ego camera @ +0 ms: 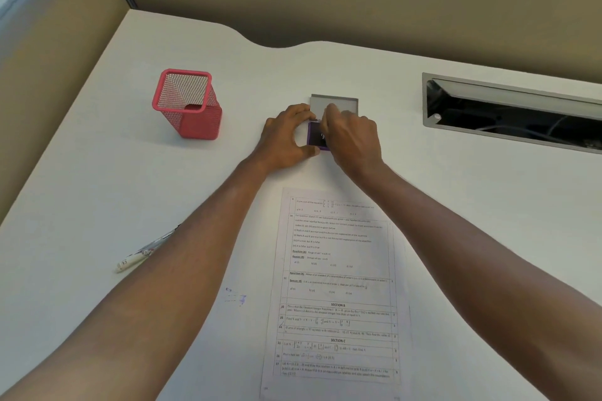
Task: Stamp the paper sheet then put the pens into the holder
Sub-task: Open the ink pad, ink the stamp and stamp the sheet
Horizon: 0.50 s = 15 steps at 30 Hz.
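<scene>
nearest the camera, the printed paper sheet [335, 290] is lying flat on the white desk [97, 192], its long axis running straight away from the person, and no stamp mark is showing on it that i can make out. off to the left, the pens [143, 252] are lying partly hidden under the left forearm, pointing diagonally up and to the right, well apart from anything else. moving up the desk, both hands are meeting just beyond the top edge of the sheet: the left hand [286, 140] is pinching the purple ink pad [317, 137] from its left side, thumb at the near corner and fingers at the far corner, while the right hand [353, 137] is curling closed over the pad's right part, fingertips up at the grey lid [335, 104] that is standing open behind it. whether there is a stamp inside that right fist, i cannot tell. so the sheet is sitting directly toward the person from both hands, a straight pull back along its long axis, and the right hand looks the likelier one to bring it. farther left, the red mesh pen holder [187, 104] is standing upright and looking empty, nearer the left hand. far right, a cable slot [511, 111] is sitting open in the desk.
</scene>
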Available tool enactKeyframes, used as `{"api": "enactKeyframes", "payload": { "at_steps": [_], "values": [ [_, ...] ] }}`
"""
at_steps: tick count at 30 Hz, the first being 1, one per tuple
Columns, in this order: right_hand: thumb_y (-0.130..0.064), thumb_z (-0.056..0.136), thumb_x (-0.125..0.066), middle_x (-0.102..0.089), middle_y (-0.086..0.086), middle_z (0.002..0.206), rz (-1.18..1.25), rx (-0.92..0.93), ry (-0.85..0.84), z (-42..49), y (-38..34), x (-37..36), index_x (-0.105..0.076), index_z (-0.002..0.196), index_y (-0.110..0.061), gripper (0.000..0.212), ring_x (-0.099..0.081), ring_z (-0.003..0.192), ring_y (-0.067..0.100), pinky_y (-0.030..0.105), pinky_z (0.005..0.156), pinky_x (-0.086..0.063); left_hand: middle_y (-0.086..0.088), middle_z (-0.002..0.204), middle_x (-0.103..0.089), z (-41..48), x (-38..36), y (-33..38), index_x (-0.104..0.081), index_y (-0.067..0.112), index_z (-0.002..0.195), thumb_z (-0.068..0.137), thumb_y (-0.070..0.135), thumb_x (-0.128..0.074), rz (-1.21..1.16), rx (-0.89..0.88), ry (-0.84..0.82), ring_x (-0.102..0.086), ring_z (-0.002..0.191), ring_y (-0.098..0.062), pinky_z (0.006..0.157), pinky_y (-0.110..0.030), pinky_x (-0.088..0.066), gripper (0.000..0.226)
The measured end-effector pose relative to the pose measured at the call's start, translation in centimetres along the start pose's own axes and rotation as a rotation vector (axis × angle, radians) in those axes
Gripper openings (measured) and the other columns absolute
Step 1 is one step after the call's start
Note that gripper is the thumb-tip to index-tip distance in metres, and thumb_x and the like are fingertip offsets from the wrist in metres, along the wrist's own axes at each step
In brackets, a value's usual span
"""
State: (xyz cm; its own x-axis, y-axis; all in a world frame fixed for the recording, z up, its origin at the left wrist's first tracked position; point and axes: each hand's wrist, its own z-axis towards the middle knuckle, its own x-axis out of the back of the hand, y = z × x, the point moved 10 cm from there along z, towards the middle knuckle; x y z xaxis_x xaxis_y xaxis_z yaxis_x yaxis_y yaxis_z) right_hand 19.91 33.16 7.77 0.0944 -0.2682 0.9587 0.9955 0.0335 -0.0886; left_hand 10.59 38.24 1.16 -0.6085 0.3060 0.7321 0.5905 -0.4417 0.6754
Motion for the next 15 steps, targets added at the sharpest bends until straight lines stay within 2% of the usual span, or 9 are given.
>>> {"api": "enactKeyframes", "payload": {
  "at_steps": [3, 6, 11, 15],
  "values": [
    [0.004, 0.072, -0.066, -0.051, 0.013, 0.049, -0.030, -0.002, 0.076, -1.3, -0.5, 0.8, -0.054, 0.071, -0.004, 0.014, -0.028, 0.034, 0.026, 0.023, 0.039, -0.025, 0.002, 0.147, -0.042, 0.0, 0.0, 0.0, -0.056, 0.021, 0.130, 0.075, 0.037, -0.080, -0.011, -0.003, -0.005, -0.038, 0.138, -0.015, 0.108, -0.037, -0.026, 0.062],
    [-0.001, 0.076, -0.069, -0.052, 0.008, 0.049, -0.122, -0.020, 0.130, -3.0, -0.6, 0.8, -0.060, 0.074, -0.007, 0.011, -0.042, 0.031, 0.028, 0.024, 0.033, -0.033, 0.001, 0.148, -0.042, -0.1, -0.1, 0.0, -0.055, 0.020, 0.131, 0.075, 0.036, -0.079, -0.019, 0.006, -0.014, -0.038, 0.138, -0.016, 0.111, -0.040, -0.027, 0.062],
    [-0.008, 0.086, -0.065, -0.053, 0.008, 0.053, -0.069, -0.075, 0.127, -3.9, -0.5, 0.9, -0.059, 0.076, -0.008, 0.012, -0.046, 0.033, 0.029, 0.024, 0.036, -0.032, 0.001, 0.148, -0.042, -0.2, 0.0, 0.1, -0.055, 0.019, 0.131, 0.076, 0.036, -0.079, -0.036, 0.011, -0.033, -0.037, 0.139, -0.015, 0.111, -0.040, -0.026, 0.062],
    [-0.019, 0.099, -0.046, -0.061, 0.013, 0.071, 0.106, -0.238, 0.062, -3.3, 2.2, 1.1, -0.047, 0.083, -0.009, 0.019, -0.051, 0.051, 0.037, 0.034, 0.046, -0.039, 0.001, 0.147, -0.042, -0.3, 0.1, 0.2, -0.053, 0.019, 0.132, 0.075, 0.032, -0.081, -0.060, 0.017, -0.058, -0.038, 0.138, -0.015, 0.111, -0.040, -0.027, 0.064]
  ]
}}
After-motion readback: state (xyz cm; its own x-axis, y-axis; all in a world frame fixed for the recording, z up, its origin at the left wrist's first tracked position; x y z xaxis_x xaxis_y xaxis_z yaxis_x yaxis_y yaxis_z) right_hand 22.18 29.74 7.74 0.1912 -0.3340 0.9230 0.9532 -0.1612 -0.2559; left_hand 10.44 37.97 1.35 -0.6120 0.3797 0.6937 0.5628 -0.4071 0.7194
